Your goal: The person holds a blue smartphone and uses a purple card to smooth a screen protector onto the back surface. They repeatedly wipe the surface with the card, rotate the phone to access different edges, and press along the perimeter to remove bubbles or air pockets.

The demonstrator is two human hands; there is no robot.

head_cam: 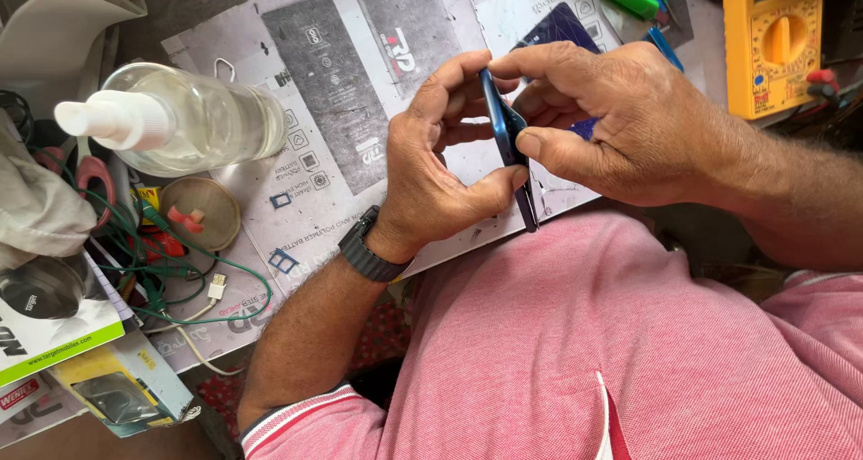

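The left hand (431, 163) and right hand (620, 123) both pinch a thin blue phone (505, 141) on its edge above the desk mat (333, 109).

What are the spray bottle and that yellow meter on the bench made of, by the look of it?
The spray bottle looks like clear, glossy plastic: you see liquid through it, and its nozzle is opaque white. The yellow meter seems hard matte plastic, with a moulded dial.

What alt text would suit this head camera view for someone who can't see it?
Both hands, left hand and right hand, grip a thin blue phone held edge-on over a cluttered workbench. A clear spray bottle lies at left, a yellow multimeter at right.
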